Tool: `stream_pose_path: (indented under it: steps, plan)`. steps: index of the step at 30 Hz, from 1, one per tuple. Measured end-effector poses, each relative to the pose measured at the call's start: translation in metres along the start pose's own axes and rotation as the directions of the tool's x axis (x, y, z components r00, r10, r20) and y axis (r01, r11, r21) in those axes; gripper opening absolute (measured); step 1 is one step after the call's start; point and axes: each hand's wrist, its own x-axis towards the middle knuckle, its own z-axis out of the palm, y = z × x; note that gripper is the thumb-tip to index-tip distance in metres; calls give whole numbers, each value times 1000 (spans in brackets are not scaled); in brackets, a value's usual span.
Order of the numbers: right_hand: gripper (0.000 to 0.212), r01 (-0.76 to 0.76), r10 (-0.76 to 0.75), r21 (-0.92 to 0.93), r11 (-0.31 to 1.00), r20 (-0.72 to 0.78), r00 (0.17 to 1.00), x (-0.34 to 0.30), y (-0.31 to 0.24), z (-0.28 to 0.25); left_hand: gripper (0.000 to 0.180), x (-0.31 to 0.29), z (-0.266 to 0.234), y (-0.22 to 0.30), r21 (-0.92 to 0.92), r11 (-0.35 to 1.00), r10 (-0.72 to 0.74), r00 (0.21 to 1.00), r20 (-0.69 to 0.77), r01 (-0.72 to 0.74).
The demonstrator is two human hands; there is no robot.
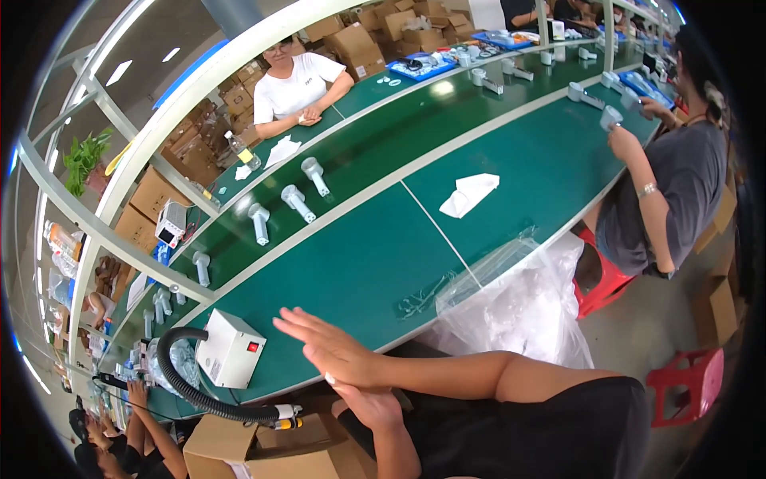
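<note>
My right hand (333,350) is held over the near edge of the green table (343,255), its fingers stretched out and nothing in it. Just below it, my left hand (369,405) touches the heel of the right hand. The left fingers are mostly hidden behind the right hand; a small white spot shows at one fingertip. Nearest to the hands stands a white metal box (231,350) with a red switch. A black corrugated hose (171,379) curves from it down to a nozzle end beside an open cardboard box (219,443).
Grey plastic housings with round heads and handles (297,203) lie along the green conveyor (367,160). A crumpled white sheet (469,195) and clear plastic bags (519,295) lie to the right. One co-worker (295,88) leans opposite; another (662,184) holds a grey housing. A red stool (685,383) stands behind.
</note>
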Motion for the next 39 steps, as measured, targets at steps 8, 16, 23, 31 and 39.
stream_pose_path:
  steps: [8,16,23,31,39]
  plan:
    - [73,-16,-9,409,913,59,998,-6,17,-3,81,-7,3,-4,411,895,160,985,69,-174]
    - [78,-15,-17,344,939,89,996,-19,19,3,98,-10,-16,-11,319,948,6,1000,-13,-1]
    - [59,56,-66,133,990,76,995,-7,23,7,78,-22,-32,-32,-81,955,-293,943,-157,284]
    - [35,276,-159,-351,895,325,932,-10,34,36,78,6,-60,9,-431,882,-298,934,-199,190]
    - [14,-83,51,-239,968,-137,989,40,48,-4,86,-5,-72,29,-794,570,-311,950,32,213]
